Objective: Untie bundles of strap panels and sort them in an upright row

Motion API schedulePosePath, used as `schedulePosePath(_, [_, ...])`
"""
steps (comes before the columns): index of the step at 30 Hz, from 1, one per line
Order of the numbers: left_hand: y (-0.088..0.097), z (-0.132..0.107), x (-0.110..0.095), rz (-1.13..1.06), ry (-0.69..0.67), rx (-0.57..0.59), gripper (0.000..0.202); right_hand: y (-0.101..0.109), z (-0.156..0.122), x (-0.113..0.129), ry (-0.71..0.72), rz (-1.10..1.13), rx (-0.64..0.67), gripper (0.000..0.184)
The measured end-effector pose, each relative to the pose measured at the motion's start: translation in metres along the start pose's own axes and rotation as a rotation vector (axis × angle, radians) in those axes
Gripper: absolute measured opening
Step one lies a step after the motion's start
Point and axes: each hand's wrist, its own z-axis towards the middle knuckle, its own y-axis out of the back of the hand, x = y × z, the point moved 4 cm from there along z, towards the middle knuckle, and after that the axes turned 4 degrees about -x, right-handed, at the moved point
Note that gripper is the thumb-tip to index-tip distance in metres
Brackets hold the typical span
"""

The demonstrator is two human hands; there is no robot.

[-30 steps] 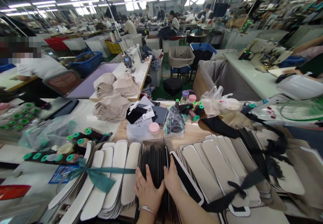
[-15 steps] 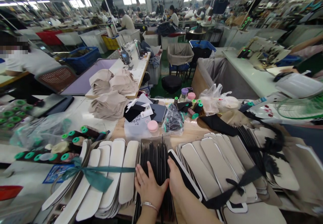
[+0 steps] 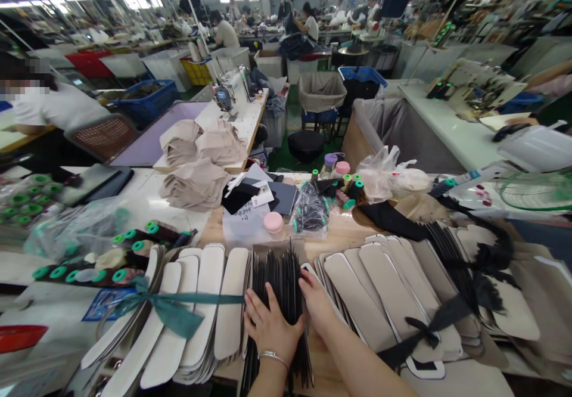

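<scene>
A tall stack of thin black strips (image 3: 279,284) stands on edge on the wooden table, and both hands hold it from the sides. My left hand (image 3: 272,328), with a silver bracelet on the wrist, presses flat against its near left side. My right hand (image 3: 317,304) grips its right side, fingers on the upper edge. To the left lies a bundle of cream panels (image 3: 208,307) tied with a teal ribbon. To the right lie cream panels (image 3: 379,295) tied with a black ribbon. The stack's lower end is hidden behind my hands.
Behind the stack are a plastic tub with a pink lid (image 3: 273,223) and a bag of black pieces (image 3: 309,211). Thread spools (image 3: 89,272) lie at left, folded beige fabric (image 3: 194,185) further back. A co-worker (image 3: 53,108) sits at far left near a sewing machine (image 3: 227,96).
Both hands have shifted slightly up the stack, and my right hand now covers the black-edged panel beside it. The view has tilted a little, moving the background.
</scene>
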Motion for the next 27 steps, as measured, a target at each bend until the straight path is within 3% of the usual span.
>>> schedulePosePath(2, [0.002,0.0,0.001,0.003,-0.007,-0.002,0.111,0.022,-0.005,-0.003,0.05,-0.238,-0.036,0.032])
schedulePosePath(5, [0.003,0.001,0.004,-0.006,-0.009,0.002,0.112,0.045,-0.012,-0.011,0.08,-0.558,-0.106,0.042])
schedulePosePath(10, [0.004,0.0,0.005,-0.03,-0.015,0.01,0.111,0.039,-0.011,-0.022,0.07,-0.853,-0.074,0.033])
schedulePosePath(14, [0.009,-0.002,0.001,-0.019,-0.012,-0.028,0.11,0.028,-0.008,-0.024,0.07,-0.889,-0.061,0.025])
schedulePosePath(19, [0.013,-0.003,-0.002,-0.013,-0.002,-0.059,0.109,0.022,-0.011,-0.035,-0.029,-0.828,-0.074,0.039])
schedulePosePath(22, [0.014,-0.004,-0.001,-0.017,-0.002,-0.058,0.109,0.023,-0.004,-0.042,-0.088,-0.796,-0.075,0.035])
schedulePosePath(27, [0.013,-0.005,0.001,-0.017,0.001,-0.058,0.112,0.025,0.006,-0.047,-0.104,-0.754,0.063,0.026])
